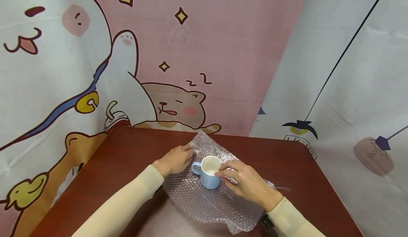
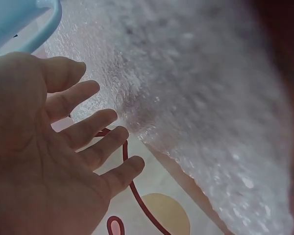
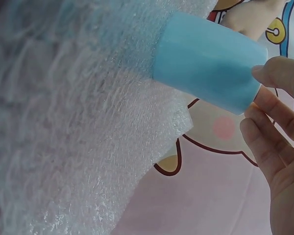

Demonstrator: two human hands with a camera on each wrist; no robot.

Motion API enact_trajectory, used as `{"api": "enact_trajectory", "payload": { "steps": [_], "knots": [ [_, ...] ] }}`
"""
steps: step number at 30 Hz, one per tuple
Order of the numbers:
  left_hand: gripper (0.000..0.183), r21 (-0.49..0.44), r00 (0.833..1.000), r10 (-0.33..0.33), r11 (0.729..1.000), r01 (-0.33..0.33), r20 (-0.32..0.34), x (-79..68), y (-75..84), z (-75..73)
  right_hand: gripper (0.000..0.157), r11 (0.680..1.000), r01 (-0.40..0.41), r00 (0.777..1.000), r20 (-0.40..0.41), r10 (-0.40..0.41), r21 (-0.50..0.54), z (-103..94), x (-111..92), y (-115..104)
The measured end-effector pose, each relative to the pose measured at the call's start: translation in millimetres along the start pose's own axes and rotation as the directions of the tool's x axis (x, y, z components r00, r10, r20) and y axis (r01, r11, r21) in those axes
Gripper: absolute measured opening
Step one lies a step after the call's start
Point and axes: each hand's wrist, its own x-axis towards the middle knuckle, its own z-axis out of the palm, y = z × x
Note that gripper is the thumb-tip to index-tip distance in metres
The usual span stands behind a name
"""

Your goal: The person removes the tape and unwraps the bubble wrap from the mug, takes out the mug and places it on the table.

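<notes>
A light blue mug (image 1: 210,179) with a white inside stands upright on a sheet of bubble wrap (image 1: 229,205), its handle toward the left. My right hand (image 1: 247,182) pinches the mug's rim on the right side; in the right wrist view the thumb lies on the outer wall near the rim. To the left of the handle is my left hand (image 1: 176,161), over the wrap's left edge. Its fingers (image 2: 95,152) are spread and loosely extended in the left wrist view, with nothing held. Whether they touch the wrap, I cannot tell.
The bubble wrap lies on a reddish-brown table (image 1: 287,162), one corner pointing to the far edge and its near edge crinkled. Behind the table hangs a cloth (image 1: 223,52) printed with cartoon animals.
</notes>
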Motion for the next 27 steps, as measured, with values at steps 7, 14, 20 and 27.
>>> {"api": "enact_trajectory", "payload": {
  "steps": [7, 14, 20, 27],
  "knots": [
    [0.044, -0.007, 0.999, -0.013, 1.000, 0.014, 0.034, -16.0, -0.2, -3.7, 0.045, 1.000, 0.012, 1.000, -0.008, -0.012, 0.006, -0.1, 0, 0],
    [0.051, -0.028, 0.997, -0.048, 0.998, 0.050, 0.068, -30.9, 0.4, -8.2, 0.043, 1.000, 0.019, 1.000, -0.009, -0.019, 0.004, -0.2, 2, 1],
    [0.055, -0.033, 0.995, -0.065, 0.997, 0.067, 0.074, -41.9, 0.7, -8.1, 0.042, 1.000, 0.012, 1.000, -0.010, -0.012, 0.001, 0.0, 3, 2],
    [0.068, -0.016, 0.994, -0.081, 0.996, 0.082, 0.070, -54.0, 2.2, -3.1, 0.042, 1.000, 0.019, 1.000, -0.017, -0.019, 0.007, 0.9, 4, 1]
  ]
}}
